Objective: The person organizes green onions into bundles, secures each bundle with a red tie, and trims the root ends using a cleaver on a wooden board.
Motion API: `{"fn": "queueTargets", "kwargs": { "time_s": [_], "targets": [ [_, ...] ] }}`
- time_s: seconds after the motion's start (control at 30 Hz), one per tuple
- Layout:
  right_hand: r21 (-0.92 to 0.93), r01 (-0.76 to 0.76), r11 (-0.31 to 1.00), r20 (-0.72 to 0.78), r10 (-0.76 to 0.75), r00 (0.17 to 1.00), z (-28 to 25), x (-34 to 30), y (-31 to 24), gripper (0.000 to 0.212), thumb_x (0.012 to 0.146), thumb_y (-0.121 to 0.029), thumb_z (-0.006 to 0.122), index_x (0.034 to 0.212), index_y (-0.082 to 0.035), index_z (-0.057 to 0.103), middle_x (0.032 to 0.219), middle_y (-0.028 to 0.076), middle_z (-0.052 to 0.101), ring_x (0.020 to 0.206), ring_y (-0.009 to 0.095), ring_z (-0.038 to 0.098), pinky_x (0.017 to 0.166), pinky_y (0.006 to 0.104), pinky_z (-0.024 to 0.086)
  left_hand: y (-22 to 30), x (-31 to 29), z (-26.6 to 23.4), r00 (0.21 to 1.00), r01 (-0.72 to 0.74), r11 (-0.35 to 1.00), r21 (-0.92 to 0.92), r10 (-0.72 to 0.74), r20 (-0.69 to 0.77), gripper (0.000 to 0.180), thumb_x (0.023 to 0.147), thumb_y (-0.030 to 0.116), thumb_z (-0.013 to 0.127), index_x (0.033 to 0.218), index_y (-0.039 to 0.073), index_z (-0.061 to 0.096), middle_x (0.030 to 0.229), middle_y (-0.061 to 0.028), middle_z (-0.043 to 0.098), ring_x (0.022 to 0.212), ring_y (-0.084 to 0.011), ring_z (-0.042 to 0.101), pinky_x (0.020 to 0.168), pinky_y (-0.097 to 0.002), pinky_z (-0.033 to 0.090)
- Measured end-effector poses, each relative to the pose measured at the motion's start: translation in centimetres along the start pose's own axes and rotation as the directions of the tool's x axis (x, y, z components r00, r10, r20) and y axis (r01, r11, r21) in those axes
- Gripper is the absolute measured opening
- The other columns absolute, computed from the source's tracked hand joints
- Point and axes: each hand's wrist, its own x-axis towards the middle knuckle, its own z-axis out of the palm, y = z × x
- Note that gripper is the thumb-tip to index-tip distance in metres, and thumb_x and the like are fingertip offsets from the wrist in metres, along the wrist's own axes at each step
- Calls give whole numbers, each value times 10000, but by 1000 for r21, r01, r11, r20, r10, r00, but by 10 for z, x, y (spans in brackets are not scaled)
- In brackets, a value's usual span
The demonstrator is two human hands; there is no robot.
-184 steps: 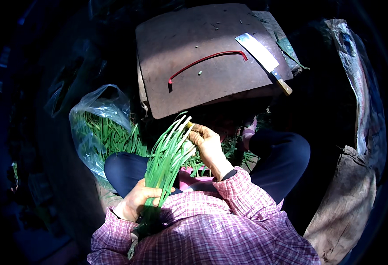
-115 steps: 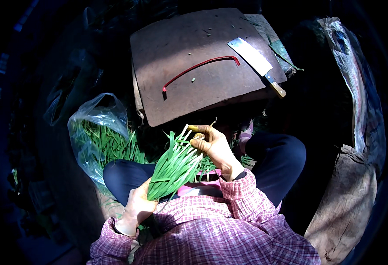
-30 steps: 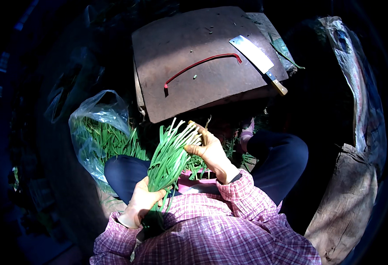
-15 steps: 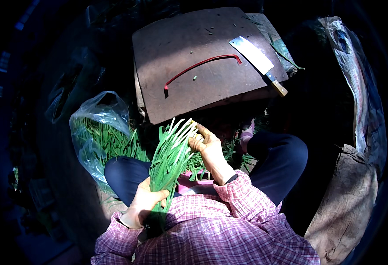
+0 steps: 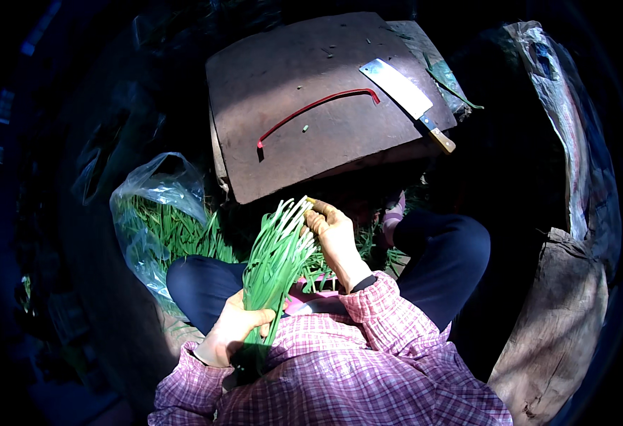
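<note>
A bunch of garlic chives [image 5: 272, 259], long flat green leaves with pale stem ends, stands upright in front of my torso. My left hand [image 5: 232, 328] is wrapped round its lower, leafy part, thumb across the front. At the top, the fingers of my right hand [image 5: 337, 240] are closed on the pale stem ends, with stained fingertips; exactly how many stems they pinch I cannot tell. More cut greens [image 5: 318, 268] lie behind the bunch between my legs, partly hidden by my right wrist.
Ahead is a brown board [image 5: 290, 167] bearing a red strap-like strip [image 5: 315, 106] and a cleaver [image 5: 403, 92] with a wooden handle. A clear plastic bag [image 5: 137, 234] full of greens sits by my left knee. A brown sack [image 5: 556, 319] lies at the right.
My right fingers have shifted slightly over the stem ends and curl closer on them. The left hand keeps its hold on the bunch. The whole view has moved a little.
</note>
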Motion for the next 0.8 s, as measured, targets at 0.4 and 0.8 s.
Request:
{"fn": "queueTargets", "kwargs": {
  "time_s": [0.4, 0.8],
  "targets": [
    [197, 33, 980, -106, -13, 994, -52, 30, -9, 413, 1018, -225, 616, 1347, 19, 564, 869, 45, 666, 764, 137, 654, 713, 254, 546, 1, -16, -8, 994, -25, 999, -37, 29, 107, 390, 849, -112, 653, 1228, -27, 615, 1046, -147, 725, 581, -131, 599, 554, -265, 514],
    [167, -109, 980, -20, 114, 993, -45, 10, -46, 363, 995, -267, 663, 1217, 19, 637, 1042, 126, 727, 840, 157, 694, 760, 286, 557, -11, -18, -10, 990, -69, 978, 198, 92, -106, 331, 836, -171, 625, 1135, -28, 623, 966, -93, 722, 574, -126, 600, 511, -254, 487]
  ]
}}
